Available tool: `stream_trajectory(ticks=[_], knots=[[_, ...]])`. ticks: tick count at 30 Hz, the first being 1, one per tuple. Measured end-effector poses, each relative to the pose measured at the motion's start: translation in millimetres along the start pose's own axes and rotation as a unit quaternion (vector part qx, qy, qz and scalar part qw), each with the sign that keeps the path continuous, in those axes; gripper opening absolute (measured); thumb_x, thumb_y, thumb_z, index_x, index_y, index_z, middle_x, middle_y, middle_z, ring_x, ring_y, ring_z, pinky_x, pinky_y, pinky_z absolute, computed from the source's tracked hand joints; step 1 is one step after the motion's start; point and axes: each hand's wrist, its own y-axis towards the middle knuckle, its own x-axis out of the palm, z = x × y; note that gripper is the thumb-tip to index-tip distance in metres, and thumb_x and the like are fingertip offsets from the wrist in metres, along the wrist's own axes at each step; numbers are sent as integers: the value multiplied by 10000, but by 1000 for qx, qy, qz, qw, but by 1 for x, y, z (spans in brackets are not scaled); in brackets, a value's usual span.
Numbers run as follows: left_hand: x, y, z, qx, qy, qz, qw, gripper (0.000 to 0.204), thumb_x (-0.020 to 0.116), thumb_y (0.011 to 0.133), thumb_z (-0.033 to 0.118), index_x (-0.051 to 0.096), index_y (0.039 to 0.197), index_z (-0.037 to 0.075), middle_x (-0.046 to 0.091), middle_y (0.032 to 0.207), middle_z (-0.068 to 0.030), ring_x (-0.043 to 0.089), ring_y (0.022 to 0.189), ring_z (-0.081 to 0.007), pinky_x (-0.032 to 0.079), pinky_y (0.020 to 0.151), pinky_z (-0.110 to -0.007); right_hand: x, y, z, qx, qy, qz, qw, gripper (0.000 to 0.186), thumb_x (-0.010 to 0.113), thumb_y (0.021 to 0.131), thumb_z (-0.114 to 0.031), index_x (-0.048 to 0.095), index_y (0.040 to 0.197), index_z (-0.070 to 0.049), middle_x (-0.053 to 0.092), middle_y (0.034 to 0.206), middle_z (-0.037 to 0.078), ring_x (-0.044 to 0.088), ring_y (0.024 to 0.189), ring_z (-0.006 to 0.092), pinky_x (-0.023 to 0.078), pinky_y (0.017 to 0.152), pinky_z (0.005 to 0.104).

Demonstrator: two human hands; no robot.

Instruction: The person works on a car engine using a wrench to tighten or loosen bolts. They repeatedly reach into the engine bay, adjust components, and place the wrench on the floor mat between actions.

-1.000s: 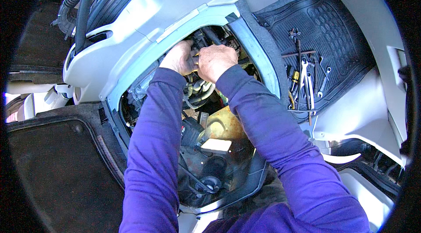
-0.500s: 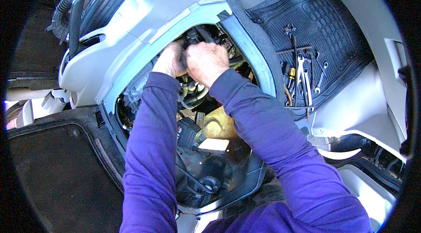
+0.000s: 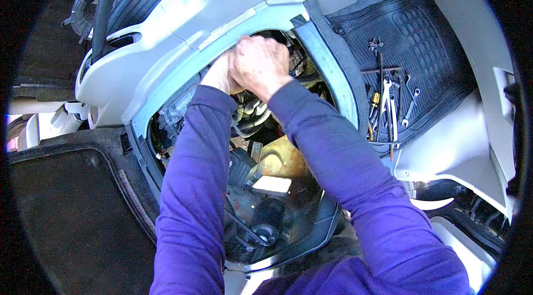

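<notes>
Both hands reach into an open engine bay inside a vehicle, near the upper edge of its pale blue rim (image 3: 347,100). My right hand (image 3: 261,64) has curled fingers, closed on something I cannot make out. It lies over my left hand (image 3: 221,73), whose fingers are hidden behind it. Just below them are pale corrugated hoses and wiring (image 3: 261,114). Lower in the bay sit a yellowish, rust-stained part (image 3: 283,159) and a black box-shaped component (image 3: 243,164).
On a black rubber mat (image 3: 427,45) at the right lie several wrenches (image 3: 411,107), a yellow-handled screwdriver (image 3: 375,100) and long bars. Grey plastic trim (image 3: 150,64) borders the bay above. A dark carpeted panel (image 3: 72,200) is at the lower left.
My right hand has moved up toward the upper rim and now covers more of my left hand and the dark parts behind. The whole view has shifted slightly.
</notes>
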Motion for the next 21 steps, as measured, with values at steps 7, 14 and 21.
stream_trajectory(ticks=[7,14,21], knots=[[7,5,-16,78,-43,186,978,395,447,1017,344,631,1100,4,691,1090,-175,660,955,-309,526,820,-426,-18,-13,1,-35,12,54,998,292,531,904,-270,680,853,-24,712,807,208,720,747,361,584,692,466],[49,31,-11,169,4,425,889,291,448,966,16,525,1247,27,652,940,-164,651,731,-255,550,546,-359,-140,-102,72,16,130,192,973,278,613,933,-270,680,908,-1,663,689,134,640,588,294,490,576,414],[50,48,17,-7,389,361,848,279,405,1019,153,593,1223,139,616,1172,-110,620,1003,-253,560,798,-438,-182,-200,193,221,183,215,934,431,546,1008,-393,581,821,-6,443,659,-8,384,625,101,313,556,291]])
